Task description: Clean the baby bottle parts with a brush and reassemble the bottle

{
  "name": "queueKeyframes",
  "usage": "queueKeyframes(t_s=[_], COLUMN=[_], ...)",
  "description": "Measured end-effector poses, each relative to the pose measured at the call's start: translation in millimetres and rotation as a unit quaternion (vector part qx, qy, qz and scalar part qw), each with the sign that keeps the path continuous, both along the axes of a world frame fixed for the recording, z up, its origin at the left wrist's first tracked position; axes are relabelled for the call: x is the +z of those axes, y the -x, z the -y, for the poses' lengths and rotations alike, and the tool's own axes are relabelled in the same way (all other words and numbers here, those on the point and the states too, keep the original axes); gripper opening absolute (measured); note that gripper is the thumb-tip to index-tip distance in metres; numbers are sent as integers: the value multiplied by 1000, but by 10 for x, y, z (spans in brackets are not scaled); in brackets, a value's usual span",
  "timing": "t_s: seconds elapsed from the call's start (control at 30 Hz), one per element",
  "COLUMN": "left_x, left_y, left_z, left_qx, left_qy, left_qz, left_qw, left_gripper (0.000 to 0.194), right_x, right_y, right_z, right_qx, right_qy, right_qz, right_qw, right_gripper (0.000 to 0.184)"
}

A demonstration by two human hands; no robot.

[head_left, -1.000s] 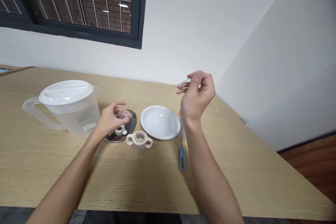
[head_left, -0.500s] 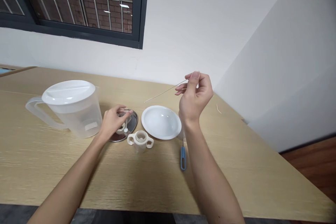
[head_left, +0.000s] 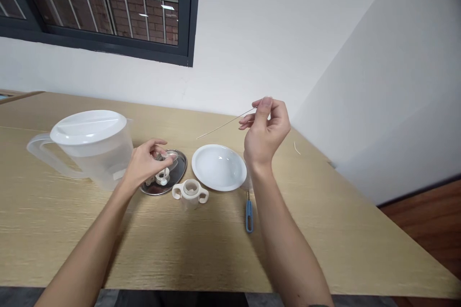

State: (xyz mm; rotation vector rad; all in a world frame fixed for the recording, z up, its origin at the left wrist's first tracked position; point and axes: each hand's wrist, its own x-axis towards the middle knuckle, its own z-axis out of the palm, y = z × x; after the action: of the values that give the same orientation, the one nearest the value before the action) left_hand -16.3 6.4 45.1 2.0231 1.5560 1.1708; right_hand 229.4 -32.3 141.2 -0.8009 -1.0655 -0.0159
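Note:
Over the oval metal tray [head_left: 179,172], my left hand [head_left: 146,160] is curled with thumb and fingertips around a small clear plastic piece [head_left: 173,156]; the fingers partly hide it. White plastic parts [head_left: 163,177] lie on the tray below. My right hand [head_left: 268,127], raised beyond the white bowl [head_left: 219,168], pinches one end of a thin, pale, wire-like strand [head_left: 223,125]. Its free end points left, above the table. A small clear cup [head_left: 190,194] with two cream handles stands upright in front of the tray and bowl.
A translucent pitcher [head_left: 95,148] with a white lid stands at the left. A blue-handled tool [head_left: 249,216] lies beside my right forearm, its far end partly hidden. A short pale strand [head_left: 297,147] lies further right on the wooden table [head_left: 201,249], near the wall.
My left hand dipped lower over the tray, then rose slightly with its fingers around the clear piece. My right hand has kept its pinch on the strand, nearly still.

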Motion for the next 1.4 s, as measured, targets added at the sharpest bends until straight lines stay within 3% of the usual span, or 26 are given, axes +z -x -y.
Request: queueKeyframes(t_s=[0.27,0.57,0.87,1.4], left_x=[-161,-322,-228,-150], left_y=[-39,-143,-104,-128], left_z=[-78,-121,-68,13], left_qx=[-36,-44,38,57], left_qy=[77,-3,-48,-64], left_qz=[-95,-102,-65,-38], left_qw=[992,994,996,996], left_gripper=[55,40,41,49], right_x=[-5,-2,17,-5], right_y=[15,18,7,-4], right_z=[-9,-3,19,-5], right_qx=[8,14,9,19], right_qy=[2,3,2,22], right_qz=[-2,-4,8,-13], right_qw=[1000,1000,1000,999], right_gripper=[33,32,35,34])
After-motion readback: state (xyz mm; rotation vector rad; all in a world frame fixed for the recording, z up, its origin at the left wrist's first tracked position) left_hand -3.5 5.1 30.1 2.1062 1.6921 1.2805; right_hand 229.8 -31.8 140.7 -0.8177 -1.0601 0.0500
